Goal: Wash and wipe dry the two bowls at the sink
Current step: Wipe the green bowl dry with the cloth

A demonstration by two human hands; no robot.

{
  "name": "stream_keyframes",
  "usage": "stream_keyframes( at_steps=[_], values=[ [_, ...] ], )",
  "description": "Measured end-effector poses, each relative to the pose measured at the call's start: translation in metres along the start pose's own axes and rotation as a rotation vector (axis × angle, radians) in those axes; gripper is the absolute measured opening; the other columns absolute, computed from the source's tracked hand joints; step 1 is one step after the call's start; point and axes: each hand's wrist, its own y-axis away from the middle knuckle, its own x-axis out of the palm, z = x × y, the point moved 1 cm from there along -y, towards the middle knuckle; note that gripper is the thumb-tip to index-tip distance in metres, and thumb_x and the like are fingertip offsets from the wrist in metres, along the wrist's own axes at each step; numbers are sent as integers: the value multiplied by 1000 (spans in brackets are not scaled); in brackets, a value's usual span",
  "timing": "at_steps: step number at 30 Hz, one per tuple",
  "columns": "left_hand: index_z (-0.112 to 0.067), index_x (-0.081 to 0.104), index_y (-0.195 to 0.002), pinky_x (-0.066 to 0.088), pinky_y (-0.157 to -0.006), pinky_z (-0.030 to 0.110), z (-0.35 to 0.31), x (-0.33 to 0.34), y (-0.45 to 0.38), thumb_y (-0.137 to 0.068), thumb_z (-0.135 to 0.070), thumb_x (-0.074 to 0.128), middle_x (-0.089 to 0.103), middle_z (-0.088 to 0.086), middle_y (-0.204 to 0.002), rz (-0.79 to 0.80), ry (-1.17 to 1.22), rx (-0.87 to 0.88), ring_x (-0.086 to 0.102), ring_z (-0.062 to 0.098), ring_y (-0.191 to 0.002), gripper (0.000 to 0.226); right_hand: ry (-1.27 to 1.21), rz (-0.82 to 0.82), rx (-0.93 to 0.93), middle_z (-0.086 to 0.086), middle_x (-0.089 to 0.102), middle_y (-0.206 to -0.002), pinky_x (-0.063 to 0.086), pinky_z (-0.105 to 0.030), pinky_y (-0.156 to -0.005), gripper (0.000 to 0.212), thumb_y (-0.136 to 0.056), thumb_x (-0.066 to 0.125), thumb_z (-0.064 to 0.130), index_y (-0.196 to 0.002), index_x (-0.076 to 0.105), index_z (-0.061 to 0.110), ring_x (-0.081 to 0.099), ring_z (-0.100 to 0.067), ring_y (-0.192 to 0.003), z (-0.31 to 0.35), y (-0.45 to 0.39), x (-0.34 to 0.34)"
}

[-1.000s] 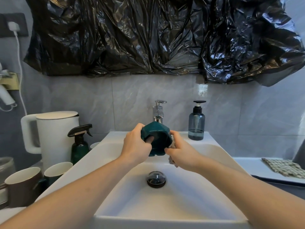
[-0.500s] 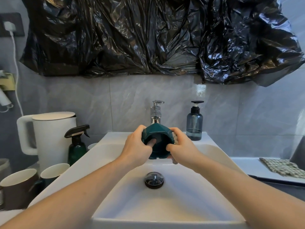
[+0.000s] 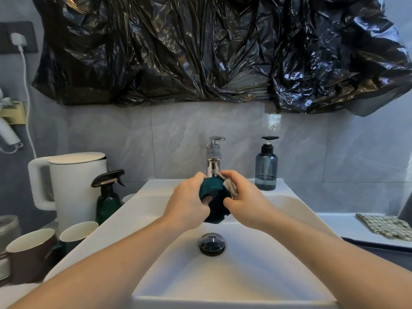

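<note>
A small dark green bowl [image 3: 215,198] is held over the white sink [image 3: 278,253], just in front of the chrome tap [image 3: 213,159]. My left hand [image 3: 187,202] grips the bowl from the left, a fingertip showing inside its opening. My right hand [image 3: 244,200] holds a light patterned cloth [image 3: 230,186] pressed against the bowl's upper right side. No water is seen running. On the counter to the left stand a brown bowl-like cup [image 3: 29,253] and a green one with a white inside [image 3: 77,234].
A white kettle [image 3: 73,184] and a dark green spray bottle [image 3: 108,197] stand left of the sink. A blue soap dispenser [image 3: 266,166] sits at the back right. A folded checked cloth [image 3: 388,226] lies on the right counter. The black drain plug [image 3: 211,244] sits mid-basin.
The bowl has turned in my hands, its opening now facing more downward. My right hand has slid the cloth up from the bowl's right side to its upper edge.
</note>
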Motion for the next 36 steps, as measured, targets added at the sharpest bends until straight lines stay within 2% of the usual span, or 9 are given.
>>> stream_keyframes(
  at_steps=[4,8,11,13,17,22,28,33,36],
  values=[
    [-24,58,-105,54,-77,43,1,-3,-1,-92,-17,68,70,-2,-96,-73,77,-36,61,26,-90,18,-118,40,-77,10,47,-139,51,-27,-98,64,-87,55,8,-144,44,34,52,-7,-125,5,0,4],
    [-24,58,-105,52,-76,41,-2,-3,-2,-95,-17,68,70,-3,-93,-156,122,-32,61,25,-88,16,-145,130,130,-8,62,-99,50,-26,-63,43,-97,52,16,-136,40,30,59,-17,-78,-1,0,-2],
    [-22,57,-104,49,-75,40,-6,-4,-4,-95,-16,68,70,-2,-92,-213,150,-49,60,27,-88,15,-147,166,192,-6,60,-87,48,-23,-51,55,-93,58,10,-139,36,29,56,-16,-64,-6,3,-1],
    [-22,57,-104,49,-76,39,-6,-4,-5,-96,-16,67,70,-3,-93,-225,151,-72,60,27,-89,14,-230,95,131,-4,61,-101,50,-18,-56,64,-90,59,1,-143,36,28,59,-10,-72,-1,2,2],
    [-23,57,-106,49,-75,38,0,-7,-5,-95,-18,67,70,-3,-95,-231,142,-104,61,27,-91,15,-156,15,-35,5,46,-144,54,-31,-101,83,-80,59,0,-153,33,31,53,-7,-127,4,0,6],
    [-23,58,-108,44,-73,35,-2,-6,-3,-96,-17,68,69,-4,-96,-207,124,-87,59,25,-90,16,-153,129,26,4,56,-127,54,-14,-72,81,-83,60,-7,-147,29,31,61,-7,-107,-1,3,5],
    [-25,56,-103,42,-70,35,-3,-4,-2,-96,-17,66,67,-5,-92,-180,132,-108,59,25,-88,15,-127,49,-60,8,42,-145,57,-26,-93,88,-78,60,-2,-152,30,34,52,-8,-128,4,3,7],
    [-23,57,-105,46,-75,39,-3,-5,-4,-96,-17,67,69,-3,-95,-254,156,-127,59,28,-90,14,-172,276,101,-3,55,-114,51,-17,-56,80,-84,56,-17,-142,27,29,60,-15,-93,-7,4,8],
    [-22,56,-104,47,-76,39,-7,-5,-8,-97,-18,66,68,-3,-95,-271,191,-153,60,28,-92,13,-131,126,56,1,54,-126,53,-12,-79,78,-85,46,-21,-143,29,29,57,-11,-112,-2,1,5]
  ],
)
